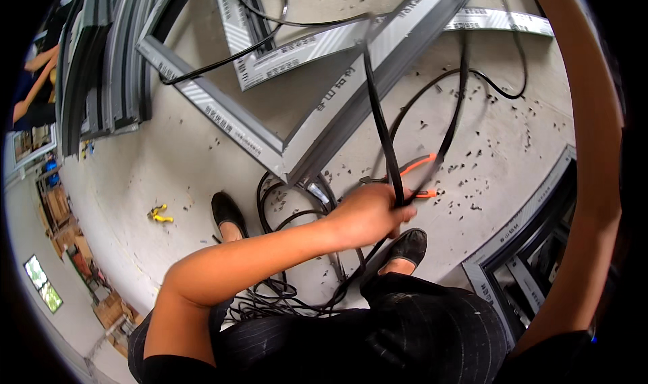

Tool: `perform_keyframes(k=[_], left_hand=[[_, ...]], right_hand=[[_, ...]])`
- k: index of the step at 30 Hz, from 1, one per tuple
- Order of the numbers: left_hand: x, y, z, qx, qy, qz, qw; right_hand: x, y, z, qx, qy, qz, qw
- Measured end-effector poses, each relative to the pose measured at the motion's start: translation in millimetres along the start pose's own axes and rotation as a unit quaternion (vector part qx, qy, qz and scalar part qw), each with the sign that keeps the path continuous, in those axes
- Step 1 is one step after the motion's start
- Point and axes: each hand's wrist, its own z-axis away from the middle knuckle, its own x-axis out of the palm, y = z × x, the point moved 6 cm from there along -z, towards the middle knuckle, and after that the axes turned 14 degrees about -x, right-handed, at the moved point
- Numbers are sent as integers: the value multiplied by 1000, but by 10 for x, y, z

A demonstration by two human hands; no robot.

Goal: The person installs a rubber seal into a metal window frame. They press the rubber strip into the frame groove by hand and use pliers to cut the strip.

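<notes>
My left hand [371, 215] is closed around a long black rubber strip [381, 120], low over the floor between my feet. Lengths of the strip run up from the fist, one toward a grey metal frame [351, 104] and another curving off to the right. More of the strip lies in a tangled heap [277, 296] by my legs. Beside my left hand, pliers with orange handles [425, 160] lie on the floor, partly hidden behind the strip. My right arm [594, 147] reaches up along the right side, and its hand is outside the picture.
Another grey frame [297, 53] lies at the far side, and a dark-edged frame [520, 239] stands at right. Grey profiles [104, 60] are stacked at upper left, near another person's arm [34, 90]. Yellow-handled pliers [160, 214] and small black scraps dot the floor.
</notes>
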Motion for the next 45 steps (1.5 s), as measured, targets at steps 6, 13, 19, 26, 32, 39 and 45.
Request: perform_keyframes(k=[6,13,19,26,32,39,45], left_hand=[[-733,651,70,197,228,174,938],[-866,2109,607,283,273,176,902],[-842,1625,446,441,285,67,848],[-583,-49,592,94,167,-217,957],[-1275,-1421,2227,-341,90,-38,935],[202,-4048,2903,-385,281,85,875],[625,-3032,1363,41,323,-322,889]], right_hand=[[1240,-142,2634,154,-38,62,985],[2760,-243,4549,490,-420,-313,697],[1614,375,3343,382,-144,-102,907],[1397,489,2656,239,-50,-76,967],[1090,760,2526,246,17,-39,968],[1834,979,2408,245,-88,-71,963],[1702,807,2386,227,-82,-41,969]])
